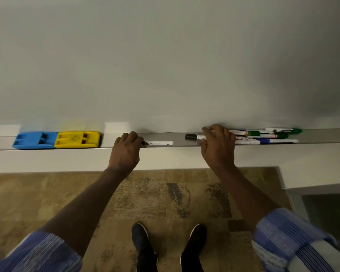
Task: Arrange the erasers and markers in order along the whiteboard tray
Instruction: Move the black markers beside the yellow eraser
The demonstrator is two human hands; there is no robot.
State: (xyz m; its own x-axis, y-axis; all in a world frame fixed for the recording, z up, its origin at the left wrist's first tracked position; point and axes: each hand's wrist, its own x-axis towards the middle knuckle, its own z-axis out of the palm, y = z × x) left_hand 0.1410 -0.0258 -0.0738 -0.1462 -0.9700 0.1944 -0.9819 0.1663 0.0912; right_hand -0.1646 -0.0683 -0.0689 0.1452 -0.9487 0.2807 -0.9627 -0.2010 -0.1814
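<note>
Left hand: my left hand (126, 149) rests on the front lip of the whiteboard tray (179, 135), fingers curled over the cap end of a marker; I cannot tell whether they actually pinch it.
Blue eraser: the blue eraser (35, 140) lies at the far left of the tray, long axis running along it.
Yellow eraser: the yellow eraser (78, 139) sits just to its right, touching end to end, also lengthwise along the tray.
First black marker: the white-barrelled marker (159, 143) lies flat along the tray, black cap pointing left under my left fingertips, tail pointing right.
Second black marker: the second marker (192, 136) lies nearer the board, lengthwise, its black cap pointing left and bare; the barrel runs right under my other hand.
Right hand: my right hand (218, 146) is spread, fingers down on that barrel and on the near end of the pile, pressing rather than clenched round anything.
Marker pile: the green markers (271, 133) and a blue marker (265, 140) lie bunched right of my hand, all lengthwise along the tray, overlapping one another.
Floor: my shoes (143, 244) stand on the mottled brown floor (47, 195) below.
</note>
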